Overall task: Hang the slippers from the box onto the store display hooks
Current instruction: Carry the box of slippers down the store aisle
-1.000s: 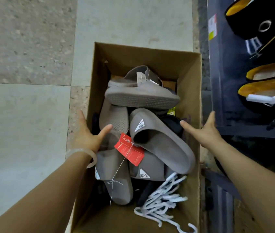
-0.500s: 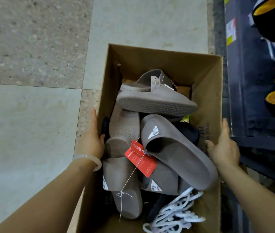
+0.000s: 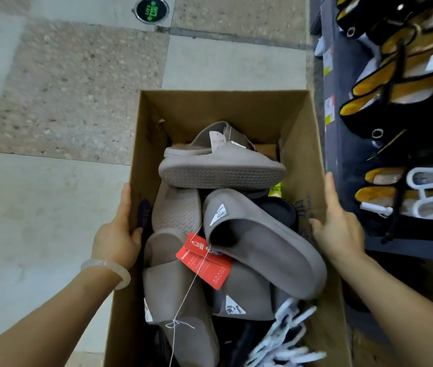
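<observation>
My left hand (image 3: 116,241) now grips the left wall of the box (image 3: 300,144), thumb hooked inside, where a second ago it was reaching in. My right hand (image 3: 338,229) has closed onto the right wall likewise. The grey slippers (image 3: 260,242) stay heaped inside, beside the display rack (image 3: 342,154).

Head view, steeply downward, close over box (image 3: 239,107).
</observation>
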Demonstrator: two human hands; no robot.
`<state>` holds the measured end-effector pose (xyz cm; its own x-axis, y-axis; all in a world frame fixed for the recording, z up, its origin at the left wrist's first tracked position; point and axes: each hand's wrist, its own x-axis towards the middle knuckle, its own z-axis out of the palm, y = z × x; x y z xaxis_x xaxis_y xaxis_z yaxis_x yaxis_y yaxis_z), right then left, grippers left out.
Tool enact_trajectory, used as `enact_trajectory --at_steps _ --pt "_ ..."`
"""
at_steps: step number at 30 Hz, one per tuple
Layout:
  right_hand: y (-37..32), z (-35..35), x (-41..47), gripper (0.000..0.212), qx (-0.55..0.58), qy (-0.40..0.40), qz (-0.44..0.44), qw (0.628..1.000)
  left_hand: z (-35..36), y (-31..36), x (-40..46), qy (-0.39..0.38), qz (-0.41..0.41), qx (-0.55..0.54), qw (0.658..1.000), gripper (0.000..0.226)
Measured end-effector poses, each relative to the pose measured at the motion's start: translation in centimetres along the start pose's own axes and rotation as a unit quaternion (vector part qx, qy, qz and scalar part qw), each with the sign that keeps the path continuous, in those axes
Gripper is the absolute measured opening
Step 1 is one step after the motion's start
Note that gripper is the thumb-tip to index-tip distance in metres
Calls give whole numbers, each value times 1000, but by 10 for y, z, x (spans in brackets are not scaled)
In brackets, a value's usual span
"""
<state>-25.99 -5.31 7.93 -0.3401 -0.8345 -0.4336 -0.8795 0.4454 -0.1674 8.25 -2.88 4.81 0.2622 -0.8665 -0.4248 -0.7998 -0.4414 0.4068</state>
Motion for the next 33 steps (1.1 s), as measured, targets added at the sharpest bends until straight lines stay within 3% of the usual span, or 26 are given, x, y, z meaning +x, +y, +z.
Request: enact_trajectory --at_steps 10,18,26,33 --pt "-128 -198 -63 95 -6 29 -48 998 -236 64 -20 25 4 14 1000 91" --pt "-209 -339 -78 94 29 73 -80 994 -405 141 -17 94 119 -44 987 75" --pt "-267 -425 -11 93 65 85 -82 991 -491 209 67 104 114 30 988 94" --pt "-326 -487 86 90 42 90 -99 990 -535 278 155 127 128 -5 984 82"
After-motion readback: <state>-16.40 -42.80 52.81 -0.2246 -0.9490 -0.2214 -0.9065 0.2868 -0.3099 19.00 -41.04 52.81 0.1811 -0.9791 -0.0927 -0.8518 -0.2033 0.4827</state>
